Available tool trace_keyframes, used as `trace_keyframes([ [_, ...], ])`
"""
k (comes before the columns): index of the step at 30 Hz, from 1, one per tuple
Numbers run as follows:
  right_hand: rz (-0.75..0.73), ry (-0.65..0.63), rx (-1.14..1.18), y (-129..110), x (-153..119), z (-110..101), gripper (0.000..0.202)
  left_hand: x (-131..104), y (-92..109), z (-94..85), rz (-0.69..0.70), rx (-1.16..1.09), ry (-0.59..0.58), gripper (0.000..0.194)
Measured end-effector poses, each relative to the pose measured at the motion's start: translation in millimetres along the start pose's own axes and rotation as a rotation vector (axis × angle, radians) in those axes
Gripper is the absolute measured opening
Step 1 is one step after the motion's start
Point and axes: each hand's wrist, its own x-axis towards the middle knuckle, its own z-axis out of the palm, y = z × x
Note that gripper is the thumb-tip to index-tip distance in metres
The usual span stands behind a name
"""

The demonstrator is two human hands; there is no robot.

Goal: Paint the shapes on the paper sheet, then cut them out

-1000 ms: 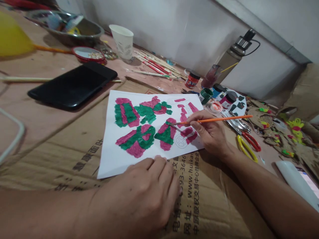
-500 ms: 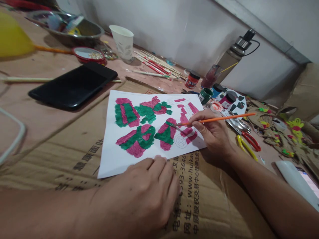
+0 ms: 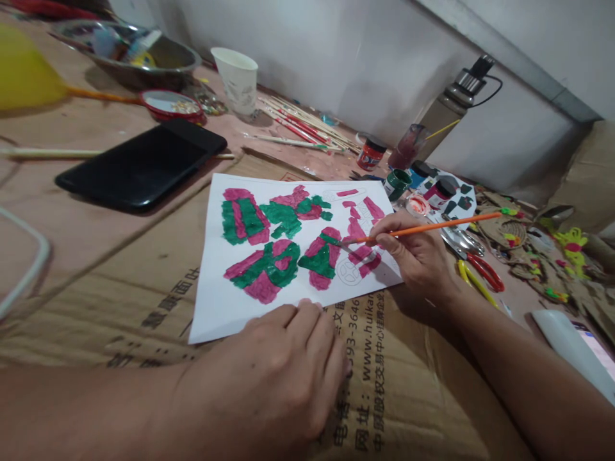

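As hand [image 3: 417,255] grips, brush [image 3: 435,227] points leftward, slanting

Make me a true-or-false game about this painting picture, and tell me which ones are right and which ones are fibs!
1. The right hand is holding an orange paintbrush. True.
2. The white paper has pink and green paint on it. True.
3. The paper is lying on a blue towel. False: it is lying on brown cardboard.
4. The left hand is wearing a glove. False: it is bare, down at the near edge of the paper.
5. A black phone lies to the left of the paper. True.
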Motion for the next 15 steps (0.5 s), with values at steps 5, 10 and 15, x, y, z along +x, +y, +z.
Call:
trace_keyframes([
  [5,-0.003,0.006,-0.017,1.0,-2.0,-1.8,0.018,-0.2,0.4,-1.4,-0.005,-0.016,-0.066,0.010],
  [10,0.026,0.059,-0.042,2.3,-6.2,-2.2,0.022,0.4,0.2,-4.3,0.007,-0.008,-0.071,0.012],
  [15,0.011,0.105,-0.036,2.0,-7.1,-1.0,0.019,0.1,1.1,-9.0,-0.017,-0.006,-0.115,0.012],
])
